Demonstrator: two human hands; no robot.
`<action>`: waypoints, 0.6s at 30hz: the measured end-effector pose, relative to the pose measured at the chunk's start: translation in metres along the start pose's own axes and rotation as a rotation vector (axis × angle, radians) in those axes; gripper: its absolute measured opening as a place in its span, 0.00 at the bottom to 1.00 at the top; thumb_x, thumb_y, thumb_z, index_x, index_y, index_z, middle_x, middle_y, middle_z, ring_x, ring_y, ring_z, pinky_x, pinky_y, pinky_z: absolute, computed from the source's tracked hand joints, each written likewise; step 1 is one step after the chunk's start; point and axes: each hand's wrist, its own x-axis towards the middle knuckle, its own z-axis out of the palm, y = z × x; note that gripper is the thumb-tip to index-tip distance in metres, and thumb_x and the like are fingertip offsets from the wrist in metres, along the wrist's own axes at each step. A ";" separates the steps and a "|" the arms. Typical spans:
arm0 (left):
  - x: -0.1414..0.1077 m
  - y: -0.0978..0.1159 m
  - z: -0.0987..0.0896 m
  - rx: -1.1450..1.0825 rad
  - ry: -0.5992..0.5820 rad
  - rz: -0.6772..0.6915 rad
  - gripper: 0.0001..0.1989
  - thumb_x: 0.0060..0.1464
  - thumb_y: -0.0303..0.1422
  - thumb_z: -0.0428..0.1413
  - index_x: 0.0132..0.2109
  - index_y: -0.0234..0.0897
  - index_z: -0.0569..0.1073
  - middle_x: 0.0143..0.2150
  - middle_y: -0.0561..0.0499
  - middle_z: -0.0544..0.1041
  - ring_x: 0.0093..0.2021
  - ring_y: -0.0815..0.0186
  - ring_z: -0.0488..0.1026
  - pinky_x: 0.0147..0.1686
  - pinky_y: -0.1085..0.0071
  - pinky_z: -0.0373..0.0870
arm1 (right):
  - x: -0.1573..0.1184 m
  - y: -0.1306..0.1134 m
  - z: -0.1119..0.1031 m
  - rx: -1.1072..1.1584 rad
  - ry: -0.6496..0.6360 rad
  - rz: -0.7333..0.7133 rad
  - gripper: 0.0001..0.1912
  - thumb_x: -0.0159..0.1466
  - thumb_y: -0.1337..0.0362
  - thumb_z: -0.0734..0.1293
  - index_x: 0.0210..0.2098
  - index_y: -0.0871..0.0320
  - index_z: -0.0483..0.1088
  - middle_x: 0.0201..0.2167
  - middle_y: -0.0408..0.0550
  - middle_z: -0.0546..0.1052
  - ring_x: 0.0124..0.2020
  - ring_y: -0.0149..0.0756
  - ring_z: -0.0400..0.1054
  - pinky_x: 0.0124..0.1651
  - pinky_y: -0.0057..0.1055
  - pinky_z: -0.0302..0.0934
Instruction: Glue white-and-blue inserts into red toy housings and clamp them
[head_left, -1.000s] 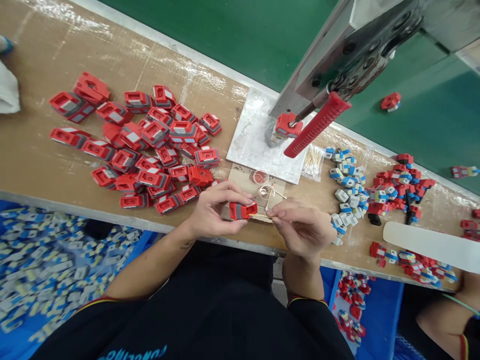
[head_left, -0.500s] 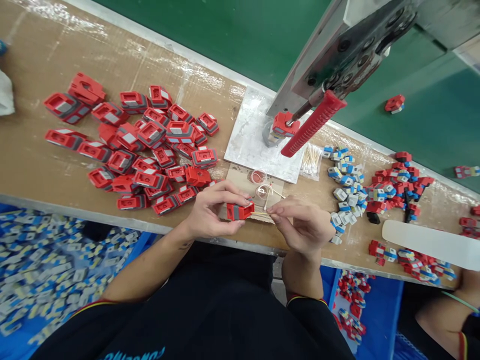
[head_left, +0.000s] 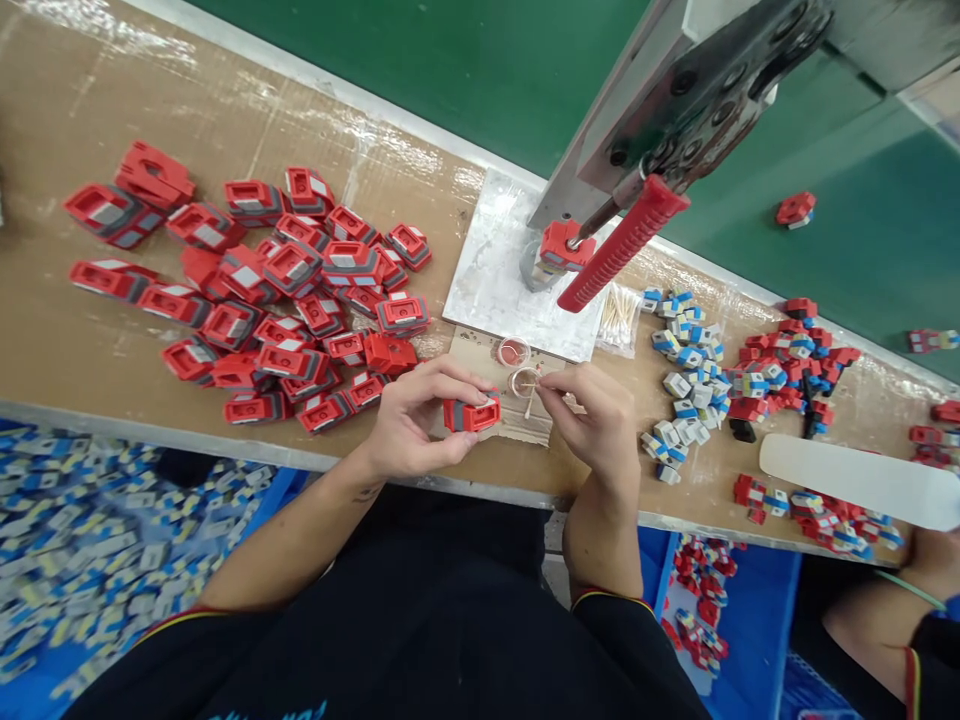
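Note:
My left hand (head_left: 421, 415) is closed round a red and grey plastic toy part (head_left: 472, 412), its thumb below and fingers above. Between thumb and forefinger, my right hand (head_left: 592, 410) pinches a thin cotton swab (head_left: 531, 384), whose end is at a small round clear dish (head_left: 523, 381). A second small dish with reddish contents (head_left: 514, 351) stands just behind it. Both dishes rest on a piece of cardboard (head_left: 469, 350). Another swab (head_left: 528, 408) seems to lie by the near dish.
Many red toy parts (head_left: 289, 270) are heaped at left. A press with a red handle (head_left: 622, 245) stands over a metal plate (head_left: 480, 260). Bagged swabs (head_left: 619, 318), white-blue parts (head_left: 694, 380) and red pieces (head_left: 795, 350) lie right. Blue bins (head_left: 757, 620) sit below. A co-worker's arm (head_left: 877, 640) shows at right.
My right hand has drawn the swab away from the red part and moved it up to the near dish. My left hand still holds the part, slightly turned.

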 end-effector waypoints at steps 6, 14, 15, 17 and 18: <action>0.000 0.001 0.000 0.019 0.003 -0.048 0.11 0.55 0.36 0.72 0.45 0.42 0.86 0.42 0.45 0.86 0.39 0.61 0.84 0.37 0.68 0.82 | 0.001 0.003 0.002 -0.054 0.002 -0.019 0.06 0.71 0.70 0.71 0.40 0.52 0.79 0.30 0.43 0.84 0.30 0.35 0.77 0.34 0.31 0.70; -0.001 -0.001 0.001 0.020 0.011 -0.032 0.12 0.55 0.37 0.72 0.46 0.42 0.85 0.39 0.47 0.85 0.36 0.63 0.83 0.35 0.70 0.80 | 0.000 -0.011 -0.004 0.167 0.259 0.030 0.09 0.68 0.74 0.74 0.41 0.51 0.80 0.31 0.42 0.85 0.30 0.35 0.78 0.31 0.31 0.68; -0.001 -0.001 0.002 0.021 0.012 -0.026 0.12 0.55 0.37 0.72 0.46 0.42 0.85 0.39 0.47 0.85 0.36 0.63 0.83 0.35 0.70 0.80 | 0.000 -0.013 -0.003 0.240 0.331 0.018 0.10 0.67 0.74 0.74 0.42 0.51 0.80 0.31 0.42 0.85 0.30 0.35 0.78 0.30 0.32 0.69; -0.001 -0.001 0.002 0.025 0.011 -0.019 0.12 0.55 0.37 0.72 0.47 0.41 0.85 0.39 0.47 0.86 0.36 0.64 0.83 0.35 0.71 0.79 | 0.000 -0.018 0.000 0.355 0.402 -0.033 0.11 0.67 0.73 0.75 0.44 0.51 0.80 0.31 0.43 0.85 0.29 0.36 0.79 0.29 0.33 0.70; -0.001 -0.001 0.001 0.029 0.007 -0.019 0.12 0.55 0.37 0.72 0.47 0.41 0.85 0.39 0.47 0.86 0.36 0.64 0.83 0.35 0.71 0.79 | 0.000 -0.021 0.001 0.388 0.400 -0.054 0.10 0.67 0.73 0.75 0.44 0.51 0.81 0.31 0.43 0.86 0.29 0.37 0.79 0.29 0.33 0.71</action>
